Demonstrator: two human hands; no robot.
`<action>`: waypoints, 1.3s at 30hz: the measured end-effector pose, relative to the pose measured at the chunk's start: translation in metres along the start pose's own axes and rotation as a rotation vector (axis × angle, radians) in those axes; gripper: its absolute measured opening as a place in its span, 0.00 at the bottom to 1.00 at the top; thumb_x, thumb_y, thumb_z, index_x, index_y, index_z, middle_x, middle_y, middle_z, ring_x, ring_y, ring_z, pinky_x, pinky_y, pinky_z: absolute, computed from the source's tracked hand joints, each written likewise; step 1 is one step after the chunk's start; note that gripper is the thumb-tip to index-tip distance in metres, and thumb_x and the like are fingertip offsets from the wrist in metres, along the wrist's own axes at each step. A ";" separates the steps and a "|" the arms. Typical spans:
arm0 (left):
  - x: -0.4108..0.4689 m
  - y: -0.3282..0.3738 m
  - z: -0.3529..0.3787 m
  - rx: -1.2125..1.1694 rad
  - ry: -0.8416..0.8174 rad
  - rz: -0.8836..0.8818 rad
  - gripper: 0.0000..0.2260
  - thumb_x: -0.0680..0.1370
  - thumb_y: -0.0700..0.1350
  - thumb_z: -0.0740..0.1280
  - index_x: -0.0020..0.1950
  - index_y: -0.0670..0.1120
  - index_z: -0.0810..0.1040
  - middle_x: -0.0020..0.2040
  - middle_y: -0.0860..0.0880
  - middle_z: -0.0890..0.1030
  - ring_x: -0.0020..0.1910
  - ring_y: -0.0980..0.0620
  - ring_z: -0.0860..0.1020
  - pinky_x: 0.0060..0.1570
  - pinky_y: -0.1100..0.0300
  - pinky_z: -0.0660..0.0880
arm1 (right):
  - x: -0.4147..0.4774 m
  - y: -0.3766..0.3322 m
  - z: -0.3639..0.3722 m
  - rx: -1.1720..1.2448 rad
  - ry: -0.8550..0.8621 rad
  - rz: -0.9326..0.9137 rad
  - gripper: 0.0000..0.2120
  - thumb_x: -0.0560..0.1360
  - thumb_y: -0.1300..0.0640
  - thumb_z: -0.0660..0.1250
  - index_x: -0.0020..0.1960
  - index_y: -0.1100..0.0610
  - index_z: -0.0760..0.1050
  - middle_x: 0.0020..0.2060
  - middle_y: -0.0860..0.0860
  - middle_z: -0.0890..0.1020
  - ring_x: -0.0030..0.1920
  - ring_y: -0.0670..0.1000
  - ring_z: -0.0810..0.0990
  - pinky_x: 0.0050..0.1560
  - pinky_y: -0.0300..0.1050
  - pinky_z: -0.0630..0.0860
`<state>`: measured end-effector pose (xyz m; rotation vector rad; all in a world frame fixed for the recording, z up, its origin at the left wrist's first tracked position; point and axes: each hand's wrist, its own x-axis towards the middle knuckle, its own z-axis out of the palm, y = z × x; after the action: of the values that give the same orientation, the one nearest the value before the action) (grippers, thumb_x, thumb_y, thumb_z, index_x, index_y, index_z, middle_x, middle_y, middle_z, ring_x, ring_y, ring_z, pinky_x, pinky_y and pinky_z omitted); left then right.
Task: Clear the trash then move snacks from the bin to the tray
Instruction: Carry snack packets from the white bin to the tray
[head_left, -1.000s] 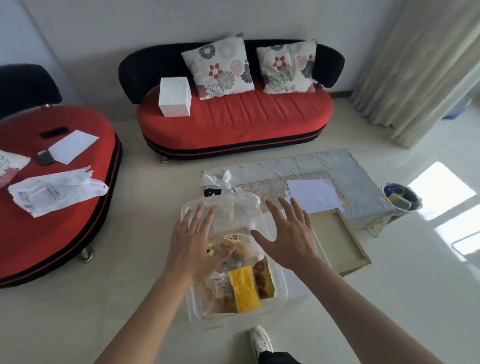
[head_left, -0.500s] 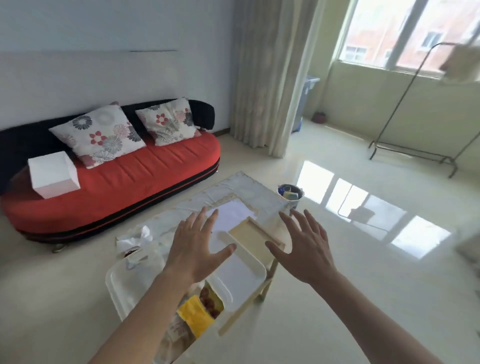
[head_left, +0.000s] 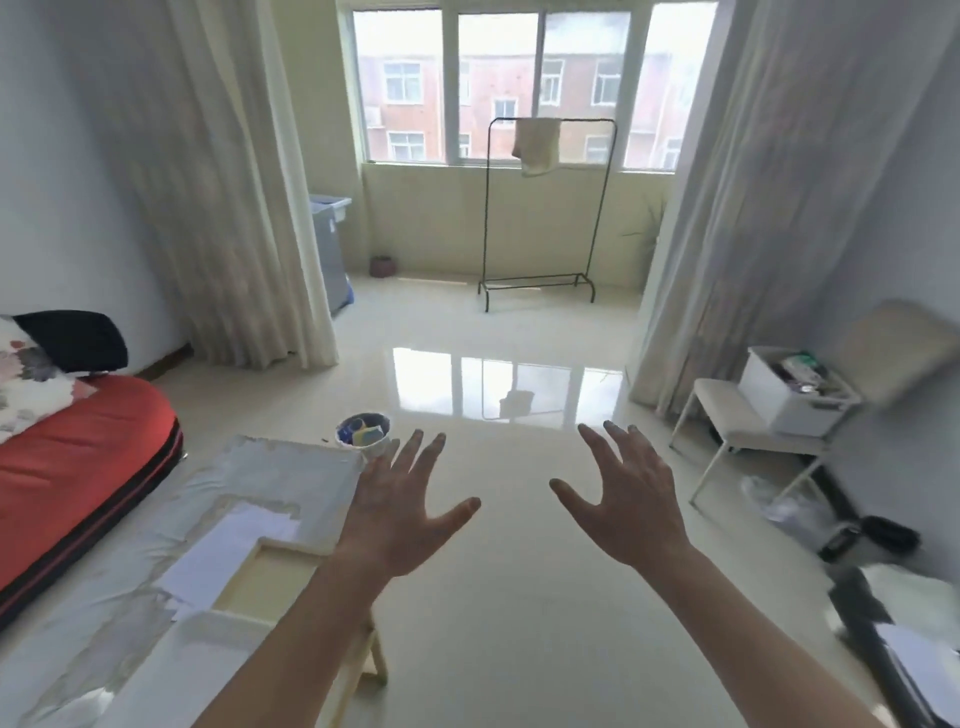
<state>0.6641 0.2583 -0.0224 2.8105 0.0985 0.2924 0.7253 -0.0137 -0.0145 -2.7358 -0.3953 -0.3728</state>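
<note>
A black clothes rack (head_left: 545, 213) (towel (head_left: 537, 145) draped on top) stands before the window (head_left: 498, 83).

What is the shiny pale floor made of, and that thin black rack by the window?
The shiny pale floor looks like polished tile or stone: it mirrors the window brightly. The thin black rack seems to be painted metal tubing, slim and matte, with a cloth hung on it.

bright window (head_left: 498, 88) daylight, floor (head_left: 498, 384) glare, blurred edges
</note>
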 end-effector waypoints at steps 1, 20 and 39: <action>0.015 0.022 0.009 -0.010 -0.015 0.033 0.43 0.70 0.79 0.49 0.82 0.61 0.49 0.83 0.54 0.52 0.82 0.49 0.50 0.79 0.46 0.50 | 0.003 0.022 -0.005 -0.008 0.006 0.035 0.43 0.69 0.24 0.47 0.79 0.43 0.59 0.78 0.51 0.62 0.80 0.56 0.52 0.77 0.56 0.53; 0.228 0.368 0.154 -0.137 -0.149 0.384 0.40 0.75 0.75 0.56 0.82 0.61 0.51 0.84 0.56 0.49 0.82 0.50 0.45 0.81 0.50 0.45 | 0.047 0.373 -0.101 -0.114 0.085 0.415 0.41 0.70 0.25 0.49 0.78 0.44 0.61 0.76 0.49 0.66 0.78 0.55 0.58 0.76 0.57 0.59; 0.461 0.517 0.310 -0.237 -0.260 0.578 0.35 0.77 0.72 0.57 0.81 0.63 0.52 0.83 0.56 0.51 0.82 0.51 0.47 0.80 0.52 0.49 | 0.170 0.576 -0.080 -0.190 0.067 0.697 0.43 0.69 0.25 0.46 0.80 0.41 0.54 0.78 0.45 0.61 0.79 0.52 0.54 0.77 0.52 0.58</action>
<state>1.1978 -0.2795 -0.0605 2.5513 -0.7612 0.0540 1.0483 -0.5237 -0.0650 -2.8060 0.6324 -0.3142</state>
